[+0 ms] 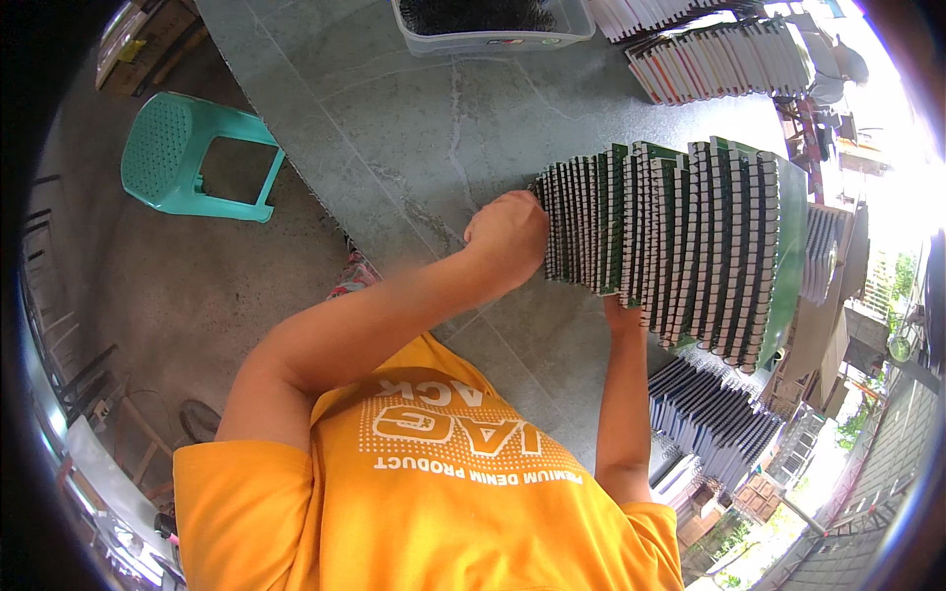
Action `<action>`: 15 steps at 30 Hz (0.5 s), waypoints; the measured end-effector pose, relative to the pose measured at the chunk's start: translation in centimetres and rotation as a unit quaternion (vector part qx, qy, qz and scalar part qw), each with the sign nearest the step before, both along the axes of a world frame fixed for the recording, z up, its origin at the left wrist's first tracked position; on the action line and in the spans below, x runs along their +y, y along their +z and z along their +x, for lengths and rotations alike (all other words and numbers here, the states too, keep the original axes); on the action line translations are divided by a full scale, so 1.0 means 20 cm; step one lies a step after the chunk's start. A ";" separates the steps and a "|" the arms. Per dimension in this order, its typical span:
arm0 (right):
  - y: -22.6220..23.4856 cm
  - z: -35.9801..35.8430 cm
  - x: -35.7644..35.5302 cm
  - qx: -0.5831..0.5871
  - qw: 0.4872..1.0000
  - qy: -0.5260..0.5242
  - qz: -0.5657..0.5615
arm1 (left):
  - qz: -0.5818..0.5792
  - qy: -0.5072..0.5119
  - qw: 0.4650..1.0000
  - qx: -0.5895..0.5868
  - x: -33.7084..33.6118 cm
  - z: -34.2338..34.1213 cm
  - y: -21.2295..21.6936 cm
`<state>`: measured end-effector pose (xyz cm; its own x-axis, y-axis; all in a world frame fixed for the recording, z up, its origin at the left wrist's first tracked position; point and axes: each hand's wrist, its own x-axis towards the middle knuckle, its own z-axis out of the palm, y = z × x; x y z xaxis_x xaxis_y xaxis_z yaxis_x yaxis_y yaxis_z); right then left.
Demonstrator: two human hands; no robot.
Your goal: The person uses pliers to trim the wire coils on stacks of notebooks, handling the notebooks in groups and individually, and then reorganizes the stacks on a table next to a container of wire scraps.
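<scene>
Orange shirt (434,492) fills the near edge. Left hand (507,236), closed into a fist, presses the left end of a row of spiral-bound notebooks (670,241), green covers, white page edges, standing on the grey table (414,128). Right hand (623,317) grips the row's near side; fingers hidden.

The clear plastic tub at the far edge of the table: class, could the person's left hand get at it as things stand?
Probably yes. The left hand presses the end of the spiral notebook stack, and only bare stone table lies between it and the tub, though it looks a long stretch.
</scene>
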<state>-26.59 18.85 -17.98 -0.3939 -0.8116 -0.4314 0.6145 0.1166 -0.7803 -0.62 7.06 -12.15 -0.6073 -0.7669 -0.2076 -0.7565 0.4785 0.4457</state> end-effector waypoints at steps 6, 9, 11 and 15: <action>-0.02 -0.02 0.01 0.006 1.000 0.017 0.006 | 0.601 0.195 0.732 0.257 -0.24 0.24 0.08; 0.06 0.08 0.02 0.190 0.977 0.089 -0.033 | 0.652 0.197 0.662 0.313 -0.22 0.25 0.04; 0.07 0.04 0.02 0.048 0.995 -0.034 0.078 | 0.657 0.199 0.641 0.344 -0.21 0.24 -0.01; 0.09 0.07 0.02 0.037 0.998 -0.019 0.047 | 0.686 0.222 0.578 0.382 -0.21 0.24 -0.02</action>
<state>-25.12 19.29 -16.09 -0.4571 -0.7529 -0.4735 0.5617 0.1685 -0.8100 4.25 2.92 -12.51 -0.7296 -0.3142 -0.6074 -0.0010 -0.8877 0.4604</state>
